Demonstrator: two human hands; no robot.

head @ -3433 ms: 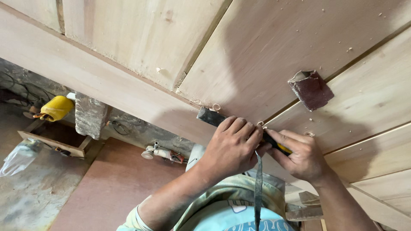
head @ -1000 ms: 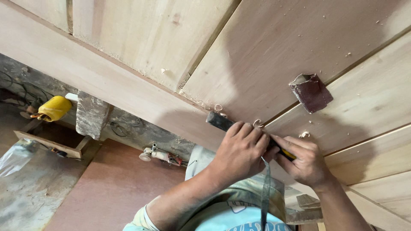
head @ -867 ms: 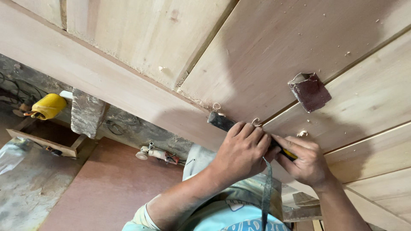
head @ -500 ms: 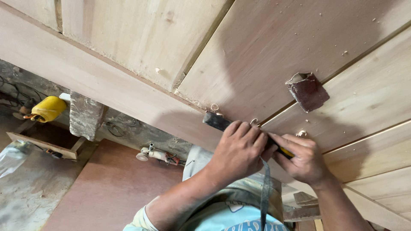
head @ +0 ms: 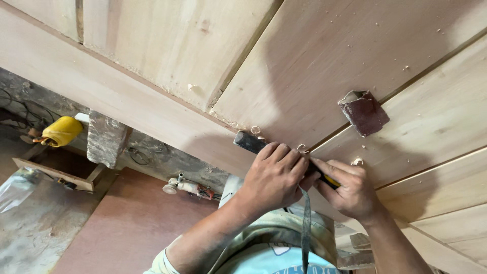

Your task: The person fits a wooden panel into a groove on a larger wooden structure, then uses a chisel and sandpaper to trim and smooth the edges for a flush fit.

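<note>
Since 3.4 s ago both hands have slid the chisel slightly right along the panel groove. The left hand is closed over the tool's middle; the right hand grips the yellow-tipped handle. It looks like a stiff, fairly heavy steel blade, probably sharp at the dark end, so hold the handle and guide behind the edge. A sandpaper scrap lies on the wood panel nearby

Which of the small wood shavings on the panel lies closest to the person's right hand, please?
The pale curl just above the right hand, nearly touching its knuckles. The other curls sit farther left, beside the dark tool tip past the left hand.
</note>
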